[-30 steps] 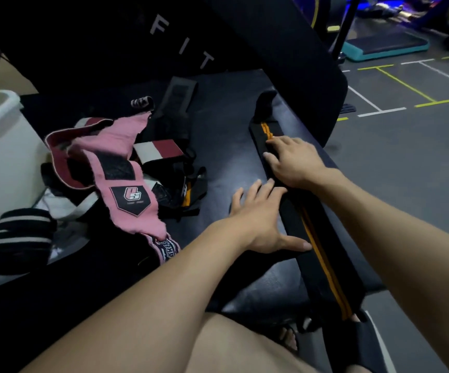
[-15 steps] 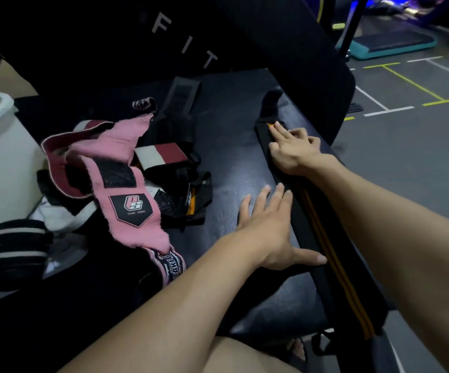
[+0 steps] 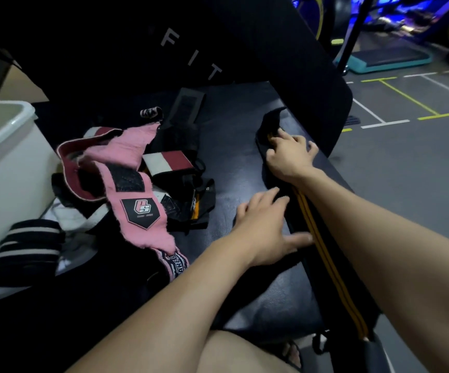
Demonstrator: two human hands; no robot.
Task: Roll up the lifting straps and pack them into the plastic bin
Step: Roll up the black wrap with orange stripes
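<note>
1. Lying flat along the right edge of the counter (image 3: 234,168), the black strap (image 3: 333,286) with twin orange stripes runs its long axis from the person's lap toward the far backrest (image 3: 285,49).

2. At the strap's far end, the right hand (image 3: 289,160) rests with fingertips curled on the cloth where the orange stripe stops; the grip looks to be pinching or starting to fold that end, though the fold itself is too dark to make out.

3. Nearer along the strap, the left hand (image 3: 265,227) lies flat and spread, fingers straight, thumb touching the strap's left edge, holding nothing.

4. The relation that matters: the free end sits under the right hand, and the rest of the strap trails back past the left hand to the near edge, where it hangs off. A roll begun at that end would, by this reading, travel down the long axis toward the body, with the left hand placed to keep the strap straight.

5. Left of the strap, well apart across bare counter, a pile of straps (image 3: 126,189), pink on top, waits unrolled.

6. Beyond the pile, farthest left of the strap, stands the bin (image 3: 5,146), with a striped roll (image 3: 26,251) beside it. The left hand is the nearer one to the bin.
</note>
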